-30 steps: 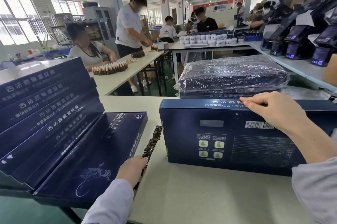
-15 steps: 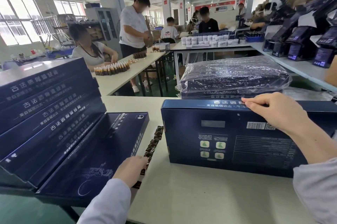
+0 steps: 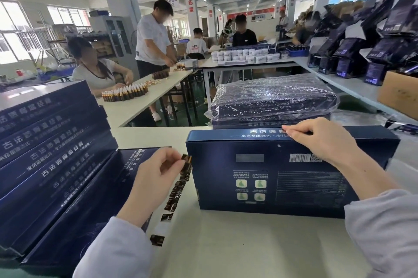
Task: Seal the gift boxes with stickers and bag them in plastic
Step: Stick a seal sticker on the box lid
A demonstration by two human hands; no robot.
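A dark blue gift box (image 3: 267,178) stands on its long edge on the white table (image 3: 237,243), its printed back facing me. My right hand (image 3: 321,139) rests on the box's top edge with fingers curled over it, holding it upright. My left hand (image 3: 156,178) is lifted off the table and pinches the top end of a strip of dark brown stickers (image 3: 178,187). The strip hangs down to the table just left of the box.
A slanted stack of several blue gift boxes (image 3: 45,146) fills the left side. Behind the upright box lie plastic-bagged boxes (image 3: 271,99). Loose clear plastic (image 3: 359,117) lies to the right. Other people work at tables with small bottles (image 3: 124,94) beyond.
My left hand has risen from the table edge and lifted the sticker strip's end up beside the box. The right hand stays on the box's top edge.
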